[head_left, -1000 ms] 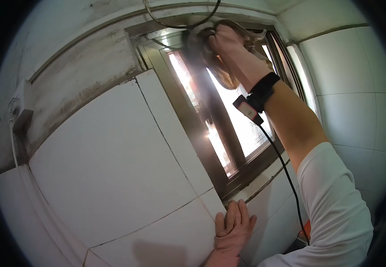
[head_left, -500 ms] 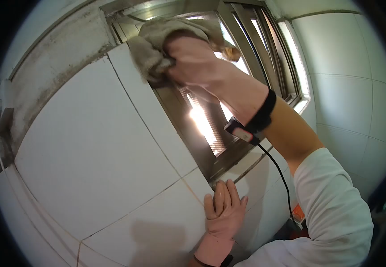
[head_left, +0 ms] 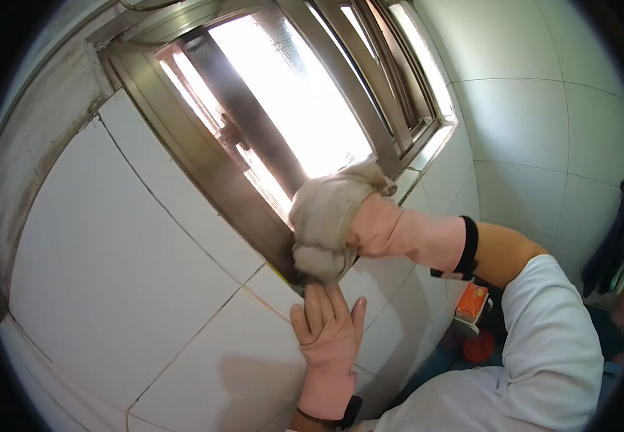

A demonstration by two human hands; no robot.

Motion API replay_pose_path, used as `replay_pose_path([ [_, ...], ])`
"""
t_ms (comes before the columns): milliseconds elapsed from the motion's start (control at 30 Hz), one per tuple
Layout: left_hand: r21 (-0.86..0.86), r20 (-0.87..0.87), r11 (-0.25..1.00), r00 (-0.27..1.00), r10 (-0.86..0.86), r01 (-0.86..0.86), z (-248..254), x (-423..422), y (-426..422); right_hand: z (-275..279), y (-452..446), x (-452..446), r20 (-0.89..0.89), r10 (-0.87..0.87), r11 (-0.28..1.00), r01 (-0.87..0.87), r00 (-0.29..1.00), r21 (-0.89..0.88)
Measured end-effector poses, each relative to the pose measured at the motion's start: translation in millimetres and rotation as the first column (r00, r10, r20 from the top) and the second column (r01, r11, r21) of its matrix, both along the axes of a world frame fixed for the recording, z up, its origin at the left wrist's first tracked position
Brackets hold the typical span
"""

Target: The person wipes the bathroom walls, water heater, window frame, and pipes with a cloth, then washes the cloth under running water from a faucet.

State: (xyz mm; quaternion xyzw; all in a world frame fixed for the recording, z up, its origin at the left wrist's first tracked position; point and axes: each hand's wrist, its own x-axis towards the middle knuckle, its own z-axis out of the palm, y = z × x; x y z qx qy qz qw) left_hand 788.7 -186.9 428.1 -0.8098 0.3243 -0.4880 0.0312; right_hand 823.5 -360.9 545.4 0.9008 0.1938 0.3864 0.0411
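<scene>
My right hand (head_left: 358,223), in a pink covering with a black wrist strap, is wrapped in and gripping a greyish-beige cloth (head_left: 326,216). The cloth hides its fingers and presses on the lower corner of the metal window frame (head_left: 204,169). Just below it, my left hand (head_left: 330,320), also in a pink covering with bare fingertips, lies flat against the white tiled wall (head_left: 146,273). Its fingers are stretched out, with the tips right beside the cloth at the frame's corner. Bright light comes through the window glass (head_left: 290,93) above.
Sliding window bars (head_left: 369,79) stand at the upper right. More tiled wall (head_left: 521,115) runs along the right side. An orange packet (head_left: 472,301) sits on a small white holder (head_left: 468,325) low on the wall. Dark cloths (head_left: 611,237) hang at the far right.
My right hand has brought the cloth down from the window's upper part to its lower corner. My left hand stays on the tiles by the corner. The view has shifted, showing more of the window.
</scene>
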Motion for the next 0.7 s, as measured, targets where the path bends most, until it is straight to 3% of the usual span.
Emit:
replay_pose_path([
  [33, -0.008, 0.047, 1.0, 0.999, -0.009, 0.009, -1.9, 2.1, 3.4, 27.5, 10.2, -27.0, -0.197, -0.208, 0.969, 0.175, 0.958, -0.173],
  [100, -0.027, 0.104, 0.999, 0.994, -0.043, 0.046, -6.3, 7.4, 7.8, -3.4, -27.1, 0.3, 0.061, -0.128, 0.97, 0.138, 0.99, -0.201],
  [167, -0.02, 0.13, 0.997, 0.989, -0.076, 0.079, -2.2, 9.6, 3.9, 20.1, -42.1, -1.5, -0.307, -0.358, 0.934, 0.339, 0.882, -0.115],
  [267, -0.026, 0.171, 0.994, 0.98, -0.098, 0.103, -3.7, 10.3, 3.3, 1.4, -38.2, -5.3, -0.132, -0.135, 0.987, 0.145, 0.982, 0.068],
  [400, -0.061, 0.177, 0.993, 0.98, -0.092, 0.104, -7.2, 9.1, -2.8, -17.4, -54.8, -20.6, 0.185, 0.073, 0.958, -0.12, 0.98, 0.261],
  [500, -0.049, 0.212, 0.993, 0.973, -0.095, 0.108, -7.4, 11.0, 1.1, -10.6, -57.7, -18.8, -0.175, 0.004, 0.94, 0.056, 0.985, 0.336],
  [567, -0.059, 0.204, 0.993, 0.975, -0.092, 0.106, -6.9, 11.8, 2.9, -6.6, -71.0, -14.5, -0.273, 0.099, 0.916, 0.02, 0.957, 0.4],
  [600, -0.062, 0.201, 0.992, 0.975, -0.093, 0.108, -7.8, 11.4, 3.9, -11.2, -83.0, -4.7, -0.241, 0.215, 0.888, -0.087, 0.946, 0.451],
  [633, -0.054, 0.181, 0.994, 0.98, -0.08, 0.091, -8.3, 12.2, 2.1, -16.4, -97.2, 7.0, -0.2, 0.334, 0.844, -0.197, 0.921, 0.5],
  [667, -0.051, 0.18, 0.995, 0.98, -0.08, 0.091, -8.3, 12.5, 1.7, -19.3, -91.6, 1.1, -0.12, 0.532, 0.604, -0.277, 0.838, 0.747],
  [700, -0.05, 0.179, 0.995, 0.981, -0.077, 0.087, -8.8, 12.7, 1.8, -22.0, -85.6, -5.3, 0.079, 0.707, 0.227, -0.331, 0.703, 0.916],
])
